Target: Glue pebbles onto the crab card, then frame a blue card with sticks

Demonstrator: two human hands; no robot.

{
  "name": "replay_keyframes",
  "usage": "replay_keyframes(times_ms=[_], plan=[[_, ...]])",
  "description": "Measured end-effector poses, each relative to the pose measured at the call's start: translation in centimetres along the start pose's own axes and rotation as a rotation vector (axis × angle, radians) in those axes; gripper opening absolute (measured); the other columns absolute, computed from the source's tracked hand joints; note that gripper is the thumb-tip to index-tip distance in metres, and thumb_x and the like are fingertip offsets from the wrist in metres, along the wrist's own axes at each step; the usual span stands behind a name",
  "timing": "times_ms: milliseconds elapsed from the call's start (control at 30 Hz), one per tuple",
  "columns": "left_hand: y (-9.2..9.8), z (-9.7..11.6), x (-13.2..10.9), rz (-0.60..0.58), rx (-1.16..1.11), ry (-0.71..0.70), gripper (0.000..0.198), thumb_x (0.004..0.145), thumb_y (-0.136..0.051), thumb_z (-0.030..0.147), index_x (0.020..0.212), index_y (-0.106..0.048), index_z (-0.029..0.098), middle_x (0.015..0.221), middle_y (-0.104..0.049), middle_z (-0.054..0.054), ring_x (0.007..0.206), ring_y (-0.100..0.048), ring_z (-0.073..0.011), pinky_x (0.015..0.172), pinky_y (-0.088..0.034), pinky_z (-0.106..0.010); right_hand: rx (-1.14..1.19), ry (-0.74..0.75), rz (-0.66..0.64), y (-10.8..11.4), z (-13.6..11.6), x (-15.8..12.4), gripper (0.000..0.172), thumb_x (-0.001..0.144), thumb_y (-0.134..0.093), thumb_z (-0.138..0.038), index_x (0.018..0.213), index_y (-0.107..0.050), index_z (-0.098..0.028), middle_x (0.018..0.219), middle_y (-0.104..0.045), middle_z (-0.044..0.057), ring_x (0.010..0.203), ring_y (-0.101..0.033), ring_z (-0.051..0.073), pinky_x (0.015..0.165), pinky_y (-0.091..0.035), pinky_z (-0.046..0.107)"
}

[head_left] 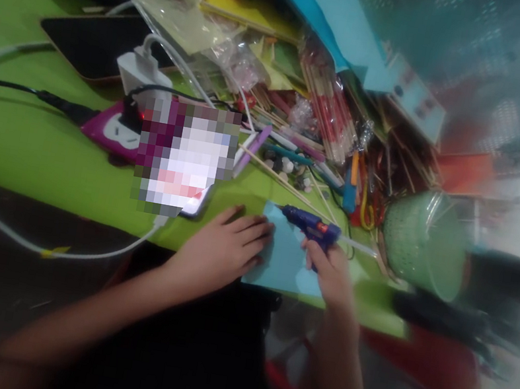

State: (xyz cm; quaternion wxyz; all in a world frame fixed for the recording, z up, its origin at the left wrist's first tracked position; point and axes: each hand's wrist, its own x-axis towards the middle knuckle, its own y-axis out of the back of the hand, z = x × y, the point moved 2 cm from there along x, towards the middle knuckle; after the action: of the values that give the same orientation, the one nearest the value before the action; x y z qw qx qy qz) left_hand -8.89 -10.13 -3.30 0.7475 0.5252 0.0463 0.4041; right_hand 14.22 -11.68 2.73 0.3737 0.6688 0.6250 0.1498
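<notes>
A light blue sheet of paper [286, 259] lies at the front edge of the green table. My left hand [225, 249] rests palm down at the sheet's left side, its fingers spread and pointing right. Above the sheet, my right hand [328, 267] is wrapped round the handle of a blue glue gun [312, 225], whose nozzle points left. A pale glue stick [359, 246] sticks out of the gun's rear. What lies under my left palm is hidden.
A phone, partly pixelated [190, 162], and a magenta power strip [118, 129] with cables are on the left. Behind lie sticks [326, 102], pens and papers. A green basket [425, 244] stands right of the glue gun, near scissors [369, 207].
</notes>
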Motion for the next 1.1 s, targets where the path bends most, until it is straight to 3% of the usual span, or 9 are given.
replay_keyframes(times_ms=[233, 567, 1100], plan=[[0.2, 0.1, 0.1, 0.025, -0.025, -0.011, 0.028, 0.105, -0.053, 0.031, 0.124, -0.07, 0.018, 0.142, -0.069, -0.006, 0.135, -0.06, -0.0274, 0.114, -0.042, -0.054, 0.013, 0.017, -0.012, -0.8, -0.8, 0.3, 0.045, 0.087, -0.063, -0.066, 0.081, -0.065, -0.021, 0.058, -0.056, -0.002, 0.055, -0.054, 0.016, 0.057, -0.046, 0.03], [-0.1, -0.1, -0.1, 0.035, -0.009, -0.013, 0.031, 0.105, -0.054, 0.033, 0.127, -0.069, 0.018, 0.143, -0.069, -0.007, 0.134, -0.061, -0.0267, 0.116, -0.042, -0.054, -0.006, -0.034, 0.016, 0.4, 0.3, -0.3, 0.036, 0.089, -0.061, -0.055, 0.074, -0.062, -0.022, 0.054, -0.056, -0.002, 0.054, -0.055, 0.016, 0.058, -0.044, 0.029], [0.1, 0.0, 0.1, 0.0, -0.006, -0.002, 0.033, 0.107, -0.049, 0.034, 0.128, -0.068, 0.017, 0.145, -0.068, -0.006, 0.134, -0.061, -0.027, 0.116, -0.042, -0.056, -0.008, -0.023, 0.03, 0.5, 0.4, -0.4, 0.041, 0.088, -0.063, -0.063, 0.074, -0.059, -0.024, 0.055, -0.057, -0.001, 0.055, -0.055, 0.018, 0.057, -0.045, 0.031]])
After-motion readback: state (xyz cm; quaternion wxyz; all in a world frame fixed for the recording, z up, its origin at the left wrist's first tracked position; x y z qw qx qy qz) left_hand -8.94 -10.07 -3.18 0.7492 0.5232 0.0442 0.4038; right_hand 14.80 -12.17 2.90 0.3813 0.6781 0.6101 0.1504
